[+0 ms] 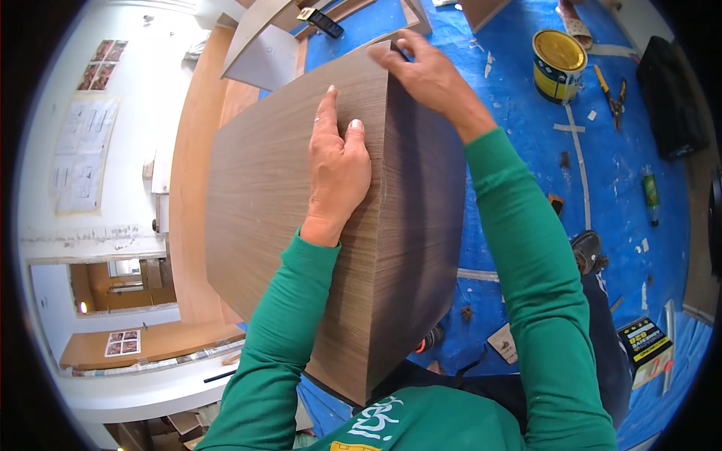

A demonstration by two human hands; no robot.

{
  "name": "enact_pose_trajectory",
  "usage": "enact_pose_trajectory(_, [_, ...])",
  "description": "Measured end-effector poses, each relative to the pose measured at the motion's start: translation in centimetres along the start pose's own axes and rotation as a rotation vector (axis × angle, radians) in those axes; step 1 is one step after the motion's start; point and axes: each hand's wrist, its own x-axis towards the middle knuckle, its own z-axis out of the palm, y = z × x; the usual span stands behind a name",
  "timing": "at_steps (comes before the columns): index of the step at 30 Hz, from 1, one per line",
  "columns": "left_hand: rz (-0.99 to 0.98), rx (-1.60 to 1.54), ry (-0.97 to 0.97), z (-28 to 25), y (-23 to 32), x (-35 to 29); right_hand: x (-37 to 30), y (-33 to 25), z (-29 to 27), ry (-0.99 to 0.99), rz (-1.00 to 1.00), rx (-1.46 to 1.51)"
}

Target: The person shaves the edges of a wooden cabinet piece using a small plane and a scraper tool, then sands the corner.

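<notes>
A large box-shaped cabinet [278, 180] with brown wood-grain faces stands in front of me, its long edge running away from me. My left hand [338, 165] rests on the broad face close to that edge. Its index finger and thumb are stretched out, and it holds nothing. At the far corner my right hand [429, 75] has its fingers bent together. A small dark patch shows between the thumb and fingers; I cannot make out what it is. The side face [421, 218] to the right lies in shadow.
Blue sheeting [519, 203] covers the floor. On it are a yellow-lidded can [560, 64], yellow-handled snips [613, 96], a green bottle [650, 197] and a black-and-yellow box [645, 349]. A black case [671, 98] stands far right. Light wood panels [197, 180] are left; a small black box [320, 22] lies beyond.
</notes>
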Motion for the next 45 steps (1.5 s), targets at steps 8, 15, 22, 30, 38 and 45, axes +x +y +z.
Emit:
enact_pose_trajectory(8, [0.134, 0.391, -0.175, 1.7, 1.0, -0.4, 0.7, 2.4, 0.9, -0.184, -0.111, -0.019])
enact_pose_trajectory(15, [0.213, 0.55, -0.221, 1.7, 1.1, 0.5, 1.0, 1.0, -1.2, -0.246, -0.048, -0.241])
enact_pose_trajectory(22, [0.224, 0.711, -0.153, 1.1, -3.9, 2.2, -6.4, -0.5, -28.4, -0.643, -0.049, -1.07])
enact_pose_trajectory(30, [0.401, 0.891, -0.2, 0.7, -9.0, 7.1, -45.1, 2.1, -45.0, 0.075, 0.836, -0.81])
enact_pose_trajectory(38, [0.264, 0.774, -0.251, 1.6, -6.4, 6.9, -66.9, 15.5, -35.2, 0.315, 1.302, -0.946])
enact_pose_trajectory(45, [0.758, 0.941, -0.158, 2.5, -2.2, 1.5, -72.7, 19.7, -35.6, 0.175, 1.008, -1.072])
